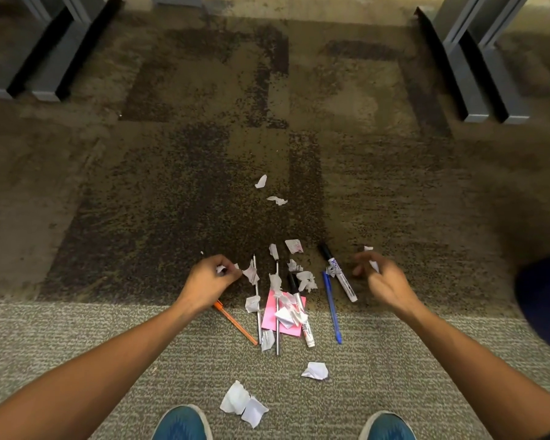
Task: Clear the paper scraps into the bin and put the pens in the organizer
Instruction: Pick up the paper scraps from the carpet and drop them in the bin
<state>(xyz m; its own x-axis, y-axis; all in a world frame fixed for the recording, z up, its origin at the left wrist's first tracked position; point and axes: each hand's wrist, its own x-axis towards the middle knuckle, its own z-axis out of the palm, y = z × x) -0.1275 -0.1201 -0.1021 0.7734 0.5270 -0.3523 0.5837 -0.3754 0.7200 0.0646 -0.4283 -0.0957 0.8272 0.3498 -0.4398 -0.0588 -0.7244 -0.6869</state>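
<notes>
1. The left hand point(211, 274) is curled shut around small torn white paper scraps point(223, 268). Its fingers are bunched so that several bits can be gathered in one fist, which I judge saves carrying them off one at a time.

2. The right hand point(380, 274) hangs loosely cupped, with a white scrap point(374, 265) showing by its fingertips. Blur hides whether the fingers actually pinch that scrap or only hover over it, so I cannot tell.

3. Between the two hands lies the main heap: more crumpled white scraps point(305, 279) strewn over a pink square sticky-note pad point(283, 312), with thin grey pencil-like sticks point(257, 308) running through it. The paper rests on top of the pens, which would explain taking the scraps first.

4. Just beside the right hand's thumb side lie a white-barrelled marker with a black cap point(338, 273) and a slim blue ballpoint pen point(331, 308). A second black-capped white marker point(300, 308) lies in the heap, partly under paper.

5. An orange plastic pen point(235, 323) passes under the left wrist and slants back toward the person.

6. Beyond both hands, well apart, two stray scraps point(269, 192) sit on the dark patterned carpet point(172, 185). Nearer than the hands, by the blue shoes point(181, 422), lie larger white pieces point(243, 403).

7. Neither a bin nor an organizer is in view, so both parts of the task look unfinished.
</notes>
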